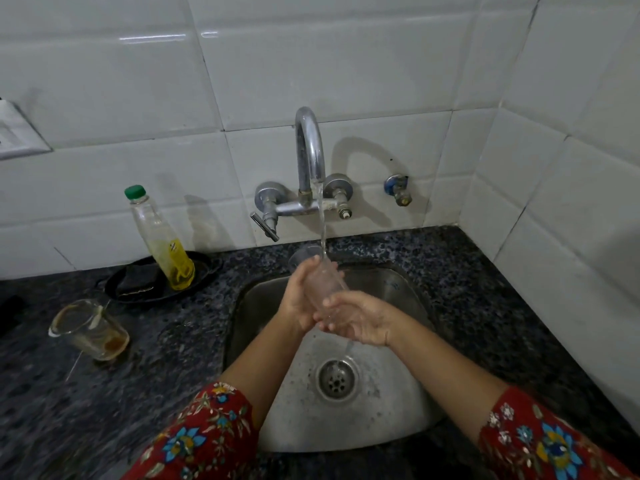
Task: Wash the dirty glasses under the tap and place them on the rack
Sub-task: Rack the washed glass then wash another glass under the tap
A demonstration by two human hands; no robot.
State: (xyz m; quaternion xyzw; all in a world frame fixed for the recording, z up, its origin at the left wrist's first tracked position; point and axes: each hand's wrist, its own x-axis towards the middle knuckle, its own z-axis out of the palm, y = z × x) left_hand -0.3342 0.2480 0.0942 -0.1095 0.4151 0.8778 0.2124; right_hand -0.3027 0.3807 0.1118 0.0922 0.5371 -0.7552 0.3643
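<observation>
Where the speckled counter [467, 289] surrounds the steel sink [381, 410], a glass is held under the running tap [310, 150].
Left of the sink, a black tray [138, 289] carries a leaning green-capped bottle [162, 244]. Over the basin, the left hand [299, 296] wraps its grip round the tilted clear glass [323, 282], and the right hand [363, 320] curls round its base. A dirty glass [90, 329] stands on the counter, perhaps with a stirrer inside.

Far on my left, a green-capped bottle [162, 237] of yellow liquid leans in a black tray [209, 262] on the speckled counter [467, 271]. A valve [398, 190] juts from the white tiles [346, 64]; a switch plate [17, 133] sits far left.
</observation>
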